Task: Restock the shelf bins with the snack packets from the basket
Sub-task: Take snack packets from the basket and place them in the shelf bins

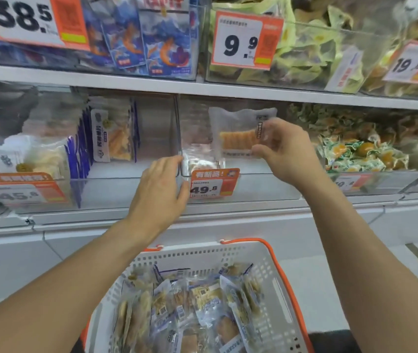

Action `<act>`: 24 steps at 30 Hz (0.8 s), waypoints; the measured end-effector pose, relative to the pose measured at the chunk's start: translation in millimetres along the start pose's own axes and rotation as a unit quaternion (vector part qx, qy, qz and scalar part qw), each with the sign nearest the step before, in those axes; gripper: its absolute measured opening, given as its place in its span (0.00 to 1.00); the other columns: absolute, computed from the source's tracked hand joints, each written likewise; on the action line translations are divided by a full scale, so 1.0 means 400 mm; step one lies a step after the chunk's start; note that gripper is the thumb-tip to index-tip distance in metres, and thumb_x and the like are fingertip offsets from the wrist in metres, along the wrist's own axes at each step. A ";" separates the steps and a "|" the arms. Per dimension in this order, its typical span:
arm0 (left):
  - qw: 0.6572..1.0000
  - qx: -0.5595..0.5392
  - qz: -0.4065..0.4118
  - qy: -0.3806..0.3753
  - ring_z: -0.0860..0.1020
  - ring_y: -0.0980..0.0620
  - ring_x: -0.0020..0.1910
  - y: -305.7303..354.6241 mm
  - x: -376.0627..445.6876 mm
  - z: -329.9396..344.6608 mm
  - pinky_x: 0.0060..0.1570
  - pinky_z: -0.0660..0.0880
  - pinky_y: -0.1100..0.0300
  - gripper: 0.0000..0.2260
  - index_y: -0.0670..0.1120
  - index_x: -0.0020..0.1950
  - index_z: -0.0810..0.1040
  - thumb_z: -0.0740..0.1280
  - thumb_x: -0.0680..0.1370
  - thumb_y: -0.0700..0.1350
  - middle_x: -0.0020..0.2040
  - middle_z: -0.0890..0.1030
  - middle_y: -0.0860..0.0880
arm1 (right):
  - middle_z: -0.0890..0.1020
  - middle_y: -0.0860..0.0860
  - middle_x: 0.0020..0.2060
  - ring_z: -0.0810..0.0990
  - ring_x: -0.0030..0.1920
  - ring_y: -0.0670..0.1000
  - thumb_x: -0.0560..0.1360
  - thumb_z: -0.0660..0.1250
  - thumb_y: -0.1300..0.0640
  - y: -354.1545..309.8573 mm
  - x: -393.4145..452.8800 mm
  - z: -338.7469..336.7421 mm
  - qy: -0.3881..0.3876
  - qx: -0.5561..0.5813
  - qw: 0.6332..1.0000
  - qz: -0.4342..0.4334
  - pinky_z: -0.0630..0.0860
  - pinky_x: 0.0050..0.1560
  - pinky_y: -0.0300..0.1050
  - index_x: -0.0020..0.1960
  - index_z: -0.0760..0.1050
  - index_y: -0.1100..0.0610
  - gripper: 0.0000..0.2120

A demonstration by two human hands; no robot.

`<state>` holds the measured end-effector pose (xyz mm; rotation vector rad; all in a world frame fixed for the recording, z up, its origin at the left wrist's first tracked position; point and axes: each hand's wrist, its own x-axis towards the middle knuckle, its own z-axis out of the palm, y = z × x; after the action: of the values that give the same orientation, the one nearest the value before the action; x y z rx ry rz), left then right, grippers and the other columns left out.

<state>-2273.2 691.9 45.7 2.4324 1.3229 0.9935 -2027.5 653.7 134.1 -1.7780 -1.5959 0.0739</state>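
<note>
Our right hand (285, 151) pinches an upright snack packet (238, 132) over the middle bin (241, 186); our left hand (163, 186), fingers relaxed, steadies the rim at 8 o'clock.

The right hand (288, 151) pinches a pale snack packet (238, 132) with an orange strip showing through it, holding it upright inside the clear middle bin (266, 186), while the left hand (162, 184) rests with straight fingers against that bin's front left corner, just beside the orange 49.8 price tag (214, 183). Another packet (201, 161) lies low in the same bin behind the tag, and the neighbouring bin (126, 184) to the left holds upright packets at its back. Below the shelf, a white basket (261, 276) with orange handles sits between the forearms, filled with more packets (190, 309)
</note>
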 end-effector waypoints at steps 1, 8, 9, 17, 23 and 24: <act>1.000 -0.005 -0.013 -0.007 0.73 0.39 0.61 0.002 0.003 0.015 0.62 0.71 0.46 0.24 0.43 0.73 0.68 0.69 0.78 0.45 0.65 0.72 0.43 | 0.82 0.49 0.40 0.80 0.42 0.52 0.72 0.74 0.60 0.014 0.021 0.012 -0.015 -0.026 1.000 -0.001 0.76 0.44 0.44 0.45 0.77 0.54 0.07; 0.995 0.079 -0.025 0.047 0.75 0.39 0.50 -0.004 0.015 0.073 0.51 0.74 0.47 0.31 0.47 0.72 0.67 0.75 0.73 0.53 0.60 0.72 0.43 | 0.86 0.59 0.41 0.87 0.40 0.57 0.73 0.70 0.68 0.070 0.111 0.158 -0.279 0.037 0.948 0.151 0.85 0.44 0.57 0.48 0.80 0.69 0.04; 0.994 0.093 -0.016 0.060 0.76 0.40 0.48 -0.007 0.016 0.082 0.49 0.74 0.47 0.30 0.46 0.70 0.69 0.75 0.73 0.52 0.59 0.73 0.42 | 0.87 0.59 0.42 0.87 0.40 0.56 0.73 0.72 0.66 0.071 0.123 0.165 -0.318 0.015 0.934 0.164 0.85 0.44 0.55 0.49 0.82 0.67 0.06; 0.980 0.143 0.026 0.134 0.75 0.42 0.43 -0.024 0.021 0.122 0.43 0.73 0.49 0.23 0.43 0.61 0.75 0.77 0.71 0.50 0.54 0.75 0.40 | 0.81 0.50 0.52 0.82 0.51 0.53 0.71 0.77 0.54 0.090 0.206 0.257 -0.401 -0.146 0.894 0.135 0.79 0.49 0.39 0.58 0.77 0.63 0.21; 0.978 0.166 0.036 0.121 0.74 0.42 0.45 -0.041 0.023 0.135 0.42 0.68 0.50 0.17 0.43 0.58 0.77 0.72 0.75 0.51 0.55 0.74 0.40 | 0.80 0.51 0.46 0.73 0.39 0.53 0.64 0.81 0.50 0.104 0.213 0.314 -0.317 -0.124 0.921 0.187 0.71 0.37 0.39 0.52 0.78 0.65 0.25; 0.978 0.168 0.034 0.121 0.74 0.42 0.45 -0.043 0.022 0.136 0.42 0.68 0.50 0.16 0.43 0.57 0.77 0.72 0.75 0.52 0.54 0.74 0.40 | 0.80 0.48 0.44 0.67 0.55 0.40 0.62 0.83 0.49 0.114 0.221 0.320 -0.282 -0.105 0.933 0.199 0.72 0.38 0.39 0.51 0.80 0.63 0.25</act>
<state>-2246.3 716.5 0.9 2.6841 1.6128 1.2014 -2032.5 793.8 52.7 -2.3780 -1.6311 0.6854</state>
